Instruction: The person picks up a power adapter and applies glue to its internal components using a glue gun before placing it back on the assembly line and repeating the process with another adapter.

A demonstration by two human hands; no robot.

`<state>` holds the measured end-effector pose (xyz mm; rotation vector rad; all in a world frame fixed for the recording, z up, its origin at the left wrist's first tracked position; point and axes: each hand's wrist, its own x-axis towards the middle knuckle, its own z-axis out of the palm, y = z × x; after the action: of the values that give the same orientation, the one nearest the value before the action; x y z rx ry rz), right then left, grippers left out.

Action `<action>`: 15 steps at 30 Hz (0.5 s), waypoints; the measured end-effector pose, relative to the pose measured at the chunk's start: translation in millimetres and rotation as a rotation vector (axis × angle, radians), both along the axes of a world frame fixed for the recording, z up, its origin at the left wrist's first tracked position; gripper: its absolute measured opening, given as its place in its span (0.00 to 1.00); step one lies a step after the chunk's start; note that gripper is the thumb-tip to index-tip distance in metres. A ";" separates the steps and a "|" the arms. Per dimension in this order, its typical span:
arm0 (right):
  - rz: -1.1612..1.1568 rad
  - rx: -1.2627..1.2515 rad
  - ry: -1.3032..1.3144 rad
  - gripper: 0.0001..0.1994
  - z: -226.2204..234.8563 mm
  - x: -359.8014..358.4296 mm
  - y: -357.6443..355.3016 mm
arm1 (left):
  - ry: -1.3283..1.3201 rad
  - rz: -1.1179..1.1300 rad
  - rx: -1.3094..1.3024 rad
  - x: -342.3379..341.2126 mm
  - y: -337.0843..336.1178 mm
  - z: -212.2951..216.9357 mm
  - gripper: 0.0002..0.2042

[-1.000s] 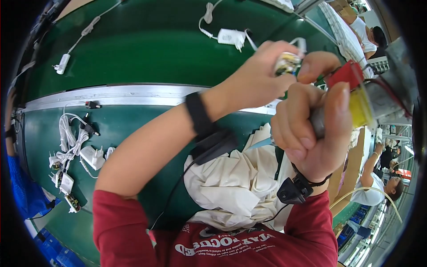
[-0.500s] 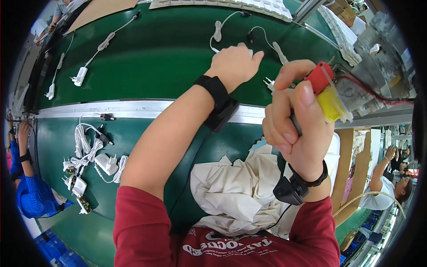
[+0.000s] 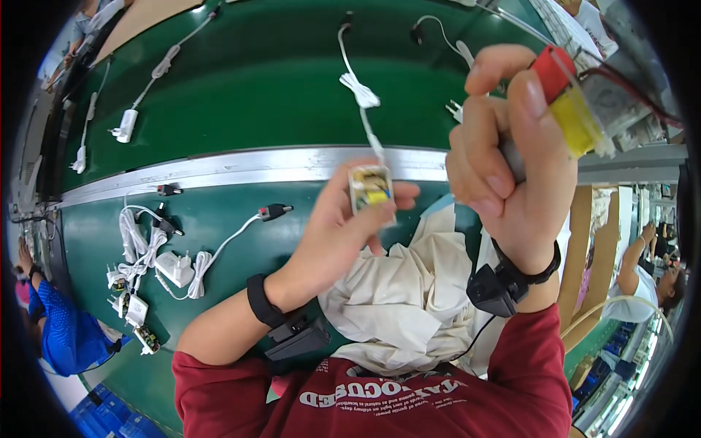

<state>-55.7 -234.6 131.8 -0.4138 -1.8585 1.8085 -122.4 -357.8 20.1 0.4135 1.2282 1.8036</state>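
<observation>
Item: small circuit board (image 3: 370, 187), pinched upright in our left hand (image 3: 337, 237), fingers closed around it; white cable running up from it. Our right hand (image 3: 504, 168), just beside, grips a red-and-yellow tool (image 3: 568, 102).

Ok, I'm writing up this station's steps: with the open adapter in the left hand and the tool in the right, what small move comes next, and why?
Probably bring the tool down to the open adapter. The left hand holds the adapter's exposed board facing up, while the right hand grips the red-and-yellow tool above and apart from it.
</observation>
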 end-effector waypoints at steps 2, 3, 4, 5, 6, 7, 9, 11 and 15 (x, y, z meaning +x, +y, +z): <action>-0.067 0.016 -0.062 0.18 3.5 -4.3 -10.4 | -0.118 -0.202 0.019 9.5 -0.7 -17.8 0.17; -0.073 0.014 -0.081 0.18 1.3 -4.9 -12.1 | -0.176 -0.302 0.031 12.5 -0.4 -24.0 0.17; -0.076 0.016 -0.082 0.18 -1.2 -5.5 -13.6 | -0.194 -0.306 0.031 13.5 -1.3 -27.2 0.17; -0.081 0.023 -0.078 0.17 -3.6 -6.4 -13.2 | -0.260 -0.346 0.054 11.8 -0.3 -27.5 0.19; -0.083 0.029 -0.073 0.17 -5.6 -7.2 -12.2 | -0.325 -0.384 0.077 9.8 0.4 -27.0 0.20; -0.086 0.031 -0.084 0.17 -7.0 -7.6 -9.5 | -0.389 -0.421 0.100 8.7 1.5 -27.5 0.21; 0.054 0.020 -0.073 0.17 -8.3 -7.6 -0.1 | -0.394 -0.422 0.132 12.1 2.2 -30.1 0.21; 0.125 0.012 -0.069 0.16 -11.5 -8.4 1.4 | -0.380 -0.419 0.186 16.6 -0.4 -33.1 0.22; 0.052 0.020 -0.123 0.17 -13.4 -7.6 -1.0 | -0.385 -0.402 0.195 16.0 -2.7 -33.7 0.22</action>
<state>-63.3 -235.5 118.4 -0.4828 -1.9857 1.8337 -106.4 -360.4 -13.6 0.3694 0.6522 1.5630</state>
